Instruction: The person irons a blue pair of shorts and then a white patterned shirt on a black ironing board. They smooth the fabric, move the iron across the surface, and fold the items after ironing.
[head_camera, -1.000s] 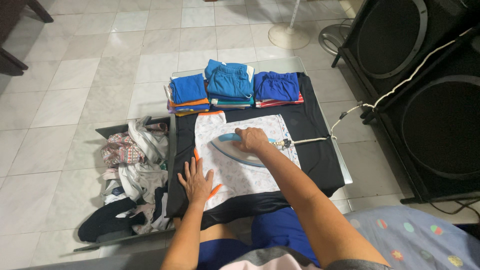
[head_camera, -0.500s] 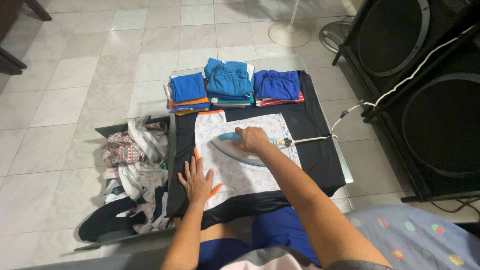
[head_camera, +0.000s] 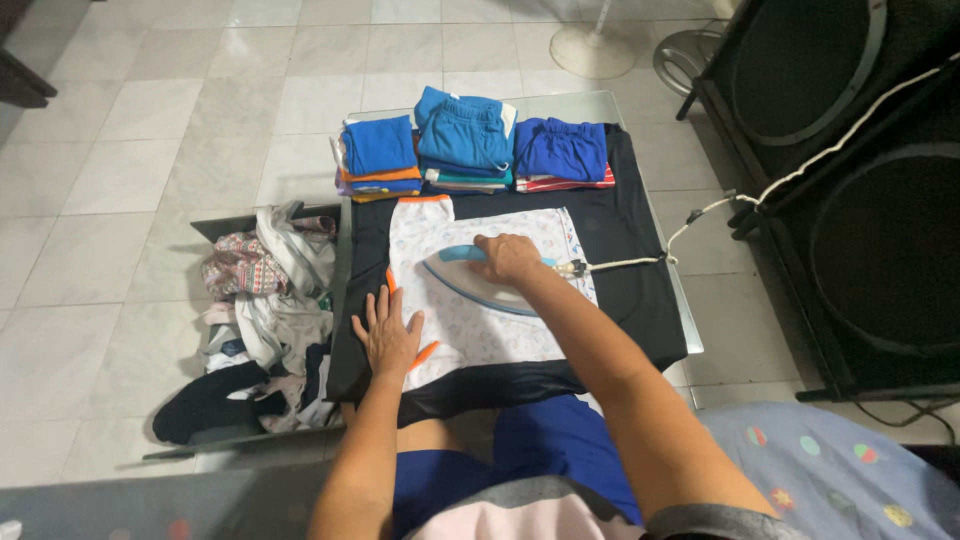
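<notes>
My right hand (head_camera: 508, 257) grips the blue handle of a flat iron (head_camera: 470, 284), which rests on a white patterned garment with orange trim (head_camera: 480, 335). The garment lies spread on a black cloth (head_camera: 620, 265) over a low table. My left hand (head_camera: 388, 335) lies flat, fingers spread, on the garment's left edge next to the orange trim. The iron's white cord (head_camera: 700, 215) runs right from the iron toward the speakers.
Three stacks of folded clothes (head_camera: 470, 152), mostly blue, sit at the far edge of the table. A tray of crumpled unfolded clothes (head_camera: 260, 320) lies on the tiled floor at left. Two big black speakers (head_camera: 850, 190) stand at right. A fan base (head_camera: 600, 50) is beyond.
The view has shifted slightly, so everything sits a little higher in frame. The iron and both hands stay in nearly the same place on the garment.
</notes>
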